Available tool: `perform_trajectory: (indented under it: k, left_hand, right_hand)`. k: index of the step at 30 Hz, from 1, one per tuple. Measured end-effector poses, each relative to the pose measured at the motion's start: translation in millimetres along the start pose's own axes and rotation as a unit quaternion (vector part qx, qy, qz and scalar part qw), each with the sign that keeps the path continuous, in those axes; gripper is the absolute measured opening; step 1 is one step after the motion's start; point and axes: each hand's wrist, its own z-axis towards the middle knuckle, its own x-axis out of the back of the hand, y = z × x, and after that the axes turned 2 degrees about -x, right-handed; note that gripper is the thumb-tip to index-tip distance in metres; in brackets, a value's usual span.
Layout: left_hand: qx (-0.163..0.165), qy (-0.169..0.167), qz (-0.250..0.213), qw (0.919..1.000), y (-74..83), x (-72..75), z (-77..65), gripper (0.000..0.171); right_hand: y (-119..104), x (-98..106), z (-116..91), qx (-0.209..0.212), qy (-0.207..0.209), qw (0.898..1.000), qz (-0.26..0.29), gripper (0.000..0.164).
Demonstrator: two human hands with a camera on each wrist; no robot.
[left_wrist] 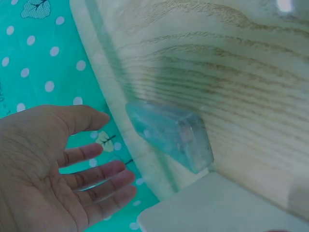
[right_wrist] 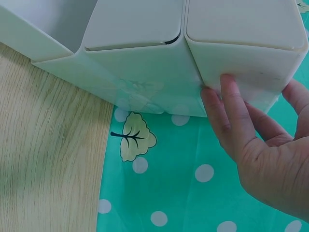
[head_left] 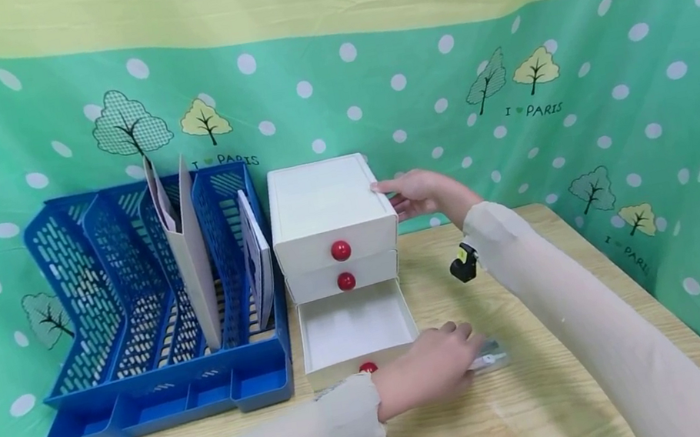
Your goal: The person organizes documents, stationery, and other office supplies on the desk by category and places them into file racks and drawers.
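A white drawer unit (head_left: 328, 195) with red round knobs stands on the table, its bottom drawer (head_left: 358, 326) pulled out and its inside bare. My right hand (head_left: 418, 191) rests against the unit's right side, thumb at the top edge; in the right wrist view its fairly straight fingers (right_wrist: 236, 111) touch the white side wall. Over the table, in front of the drawer's right corner, is my left hand (head_left: 428, 365). Just beyond its fingers lies a small clear plastic box (left_wrist: 169, 135), whose contents I cannot make out. The left wrist view shows that hand apart from the box, fingers spread.
Left of the drawers stands a blue file rack (head_left: 151, 285) holding a beige folder (head_left: 193, 277) and thin booklets (head_left: 257, 262). A green dotted cloth (head_left: 315, 99) hangs behind and to the right. The wooden table (head_left: 559, 369) extends in front and to the right.
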Motion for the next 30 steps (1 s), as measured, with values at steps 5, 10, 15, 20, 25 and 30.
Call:
perform_trajectory:
  k: [5,10,15,20,25,30]
  left_hand:
    - [0.000,0.002,-0.040,0.9992,-1.1,-7.9,4.9,0.040]
    - [0.012,-0.007,-0.067,0.9976,-2.0,-13.7,8.2,0.039]
    - [0.022,-0.019,-0.073,0.9969,-1.8,-17.5,10.5,0.040]
    - [0.025,-0.027,-0.070,0.9969,-0.8,-23.4,13.6,0.040]
    - [0.025,-0.041,-0.071,0.9964,-0.3,-29.1,16.6,0.042]
    - [0.032,-0.051,-0.072,0.9956,0.5,-32.1,17.3,0.045]
  right_hand:
    - [0.0,0.9,0.3,0.002,0.004,1.000,-0.004,0.071]
    - [0.3,1.0,1.9,0.000,0.003,1.000,-0.006,0.069]
    - [0.5,0.8,2.5,-0.001,0.001,1.000,-0.002,0.067]
    - [-1.1,0.2,0.7,-0.002,0.002,1.000,-0.004,0.066]
    - [-1.1,-0.3,-0.3,-0.005,0.004,1.000,-0.003,0.064]
    - [-0.9,-0.7,-0.4,-0.006,0.006,1.000,-0.003,0.062]
